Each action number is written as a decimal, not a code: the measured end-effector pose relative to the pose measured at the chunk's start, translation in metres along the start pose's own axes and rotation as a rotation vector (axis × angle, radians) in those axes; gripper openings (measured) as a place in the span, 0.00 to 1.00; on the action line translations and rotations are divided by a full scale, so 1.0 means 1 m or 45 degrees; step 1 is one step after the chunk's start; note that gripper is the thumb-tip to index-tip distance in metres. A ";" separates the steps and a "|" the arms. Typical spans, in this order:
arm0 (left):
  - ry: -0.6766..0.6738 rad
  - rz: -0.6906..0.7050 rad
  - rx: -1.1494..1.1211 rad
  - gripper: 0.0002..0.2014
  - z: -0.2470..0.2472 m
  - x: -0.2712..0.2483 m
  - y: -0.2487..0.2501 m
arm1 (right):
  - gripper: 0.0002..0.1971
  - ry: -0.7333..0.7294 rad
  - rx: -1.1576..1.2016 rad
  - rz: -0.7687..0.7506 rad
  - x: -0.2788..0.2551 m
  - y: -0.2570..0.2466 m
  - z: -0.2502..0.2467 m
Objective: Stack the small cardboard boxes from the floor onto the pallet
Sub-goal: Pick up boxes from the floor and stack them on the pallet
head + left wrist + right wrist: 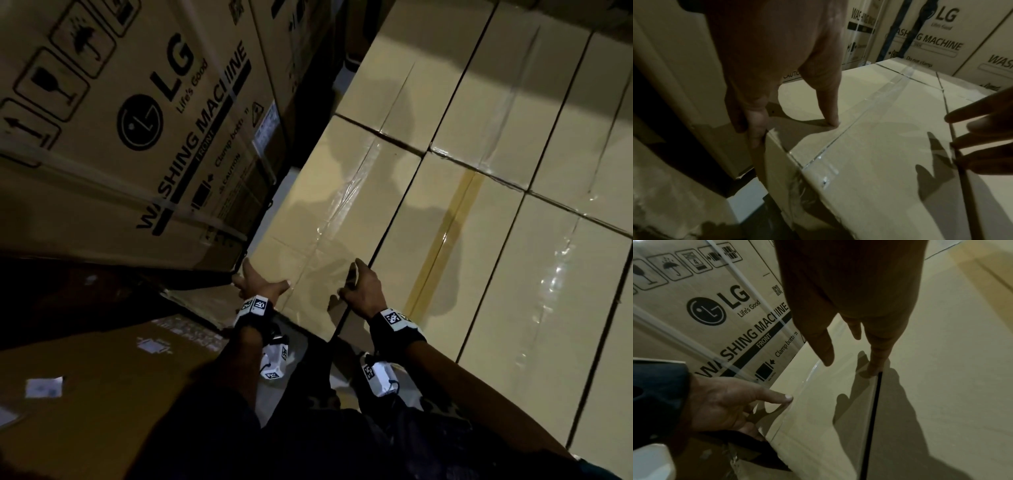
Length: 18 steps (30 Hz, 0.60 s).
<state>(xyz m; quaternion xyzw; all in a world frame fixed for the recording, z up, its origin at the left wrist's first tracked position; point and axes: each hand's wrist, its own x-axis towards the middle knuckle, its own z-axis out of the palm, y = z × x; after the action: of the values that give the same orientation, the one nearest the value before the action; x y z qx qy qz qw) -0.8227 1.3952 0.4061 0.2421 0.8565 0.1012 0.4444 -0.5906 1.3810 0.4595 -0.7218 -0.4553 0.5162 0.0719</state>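
A tan cardboard box (325, 212) sealed with clear tape sits at the near left corner of a flat layer of like boxes. My left hand (260, 286) grips its near left corner, thumb flat on the top and fingers down the left side (756, 136). My right hand (359, 284) rests on the box's right edge with straight fingers, their tips at the dark gap (877, 386) beside the neighbouring box (445, 246). The same box (869, 146) fills the left wrist view. The pallet is hidden under the boxes.
A big LG washing machine carton (137, 120) stands close along the box's left side, leaving a narrow dark slot. More such cartons (941, 40) stand behind the layer. Flattened cardboard (102, 394) lies on the floor at lower left. Several taped boxes (548, 274) spread to the right.
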 end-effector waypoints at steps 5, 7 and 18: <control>0.016 0.030 0.035 0.62 0.007 -0.011 0.006 | 0.36 0.092 -0.029 -0.062 0.001 0.005 0.010; 0.013 0.037 -0.001 0.60 0.007 -0.010 0.004 | 0.37 0.078 -0.058 -0.096 0.000 0.008 0.016; 0.056 0.032 -0.110 0.56 0.007 -0.015 0.003 | 0.51 -0.035 -0.471 -0.206 -0.012 0.044 0.038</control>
<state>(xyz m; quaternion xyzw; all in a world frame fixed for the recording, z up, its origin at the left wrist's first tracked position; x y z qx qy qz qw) -0.8091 1.3896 0.4142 0.2312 0.8578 0.1489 0.4343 -0.5959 1.3330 0.4251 -0.6766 -0.5998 0.4263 -0.0268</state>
